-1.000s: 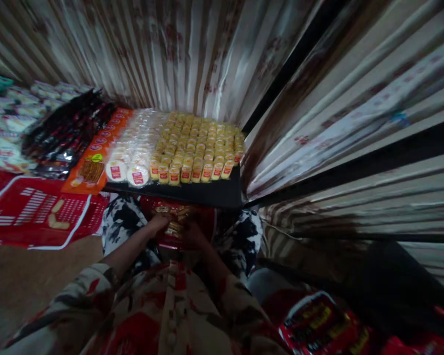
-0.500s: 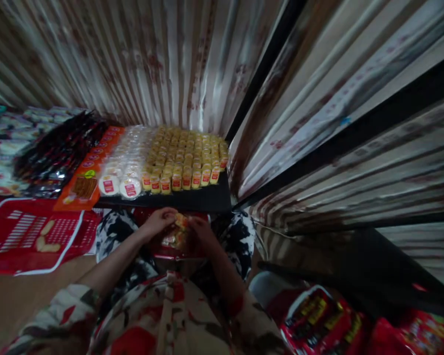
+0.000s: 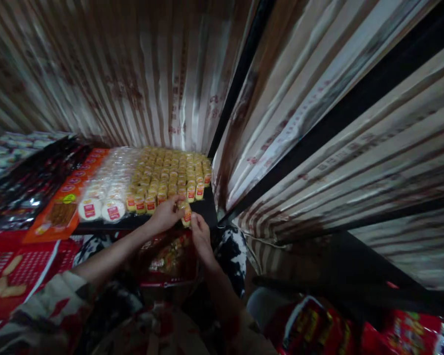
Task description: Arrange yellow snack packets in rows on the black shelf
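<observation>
Between my hands, at the front edge of the dark shelf, is a small yellow packaged snack [image 3: 186,215] with a red label. My left hand [image 3: 167,213] has its fingers closed on the snack's upper left side. The fingertips of my right hand [image 3: 201,231] pinch at its lower right. Just behind stand tight rows of matching yellow snack packs [image 3: 163,172]. Below my hands, between my knees, a red basket [image 3: 170,284] holds several shiny yellowish packets [image 3: 173,254], partly shadowed.
Left of the yellow rows lie white round packs [image 3: 113,210], an orange packet strip [image 3: 62,212] and dark glossy packets [image 3: 33,182]. A red bag [image 3: 33,276] lies at lower left. Red packages [image 3: 311,328] sit at lower right. Dark poles [image 3: 240,84] and striped curtains [image 3: 140,74] enclose the shelf.
Both hands have moved from above the basket up and forward to the shelf's front edge, with the yellow snack now between them. The view has shifted and tilted slightly.
</observation>
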`<state>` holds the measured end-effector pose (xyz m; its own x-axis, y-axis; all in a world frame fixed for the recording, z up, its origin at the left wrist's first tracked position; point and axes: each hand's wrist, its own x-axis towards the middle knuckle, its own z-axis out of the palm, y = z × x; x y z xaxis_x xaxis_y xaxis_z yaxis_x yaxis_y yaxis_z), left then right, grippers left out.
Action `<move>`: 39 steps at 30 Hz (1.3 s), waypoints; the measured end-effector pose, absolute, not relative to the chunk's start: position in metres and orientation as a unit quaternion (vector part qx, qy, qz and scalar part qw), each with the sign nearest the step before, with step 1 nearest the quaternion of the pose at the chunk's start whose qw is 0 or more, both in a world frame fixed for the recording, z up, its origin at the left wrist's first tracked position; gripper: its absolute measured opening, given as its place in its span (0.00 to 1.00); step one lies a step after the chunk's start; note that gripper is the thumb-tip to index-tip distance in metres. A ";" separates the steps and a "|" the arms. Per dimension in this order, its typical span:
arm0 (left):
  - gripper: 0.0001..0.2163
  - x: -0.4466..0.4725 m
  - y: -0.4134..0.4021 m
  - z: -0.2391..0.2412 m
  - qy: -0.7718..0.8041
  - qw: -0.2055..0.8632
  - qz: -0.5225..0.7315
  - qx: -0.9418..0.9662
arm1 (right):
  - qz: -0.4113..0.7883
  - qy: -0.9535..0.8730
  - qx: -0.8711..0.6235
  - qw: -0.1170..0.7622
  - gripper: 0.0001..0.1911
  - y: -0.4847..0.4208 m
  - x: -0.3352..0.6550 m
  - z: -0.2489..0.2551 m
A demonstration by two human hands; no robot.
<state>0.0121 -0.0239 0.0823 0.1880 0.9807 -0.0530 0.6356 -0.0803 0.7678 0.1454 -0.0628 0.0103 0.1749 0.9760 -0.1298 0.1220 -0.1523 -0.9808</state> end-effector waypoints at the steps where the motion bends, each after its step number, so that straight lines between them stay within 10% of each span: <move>1: 0.19 0.018 -0.017 0.087 0.581 0.334 0.252 0.698 | 0.410 -0.463 -0.621 0.481 0.23 -0.059 0.147 0.012; 8: 0.18 0.058 0.048 0.107 0.536 0.296 0.281 0.739 | 0.230 -0.524 -0.626 0.530 0.27 -0.031 0.155 0.024; 39: 0.07 0.124 0.135 0.056 0.508 0.136 0.148 0.837 | 0.292 -0.451 -0.662 0.523 0.31 0.057 0.179 -0.023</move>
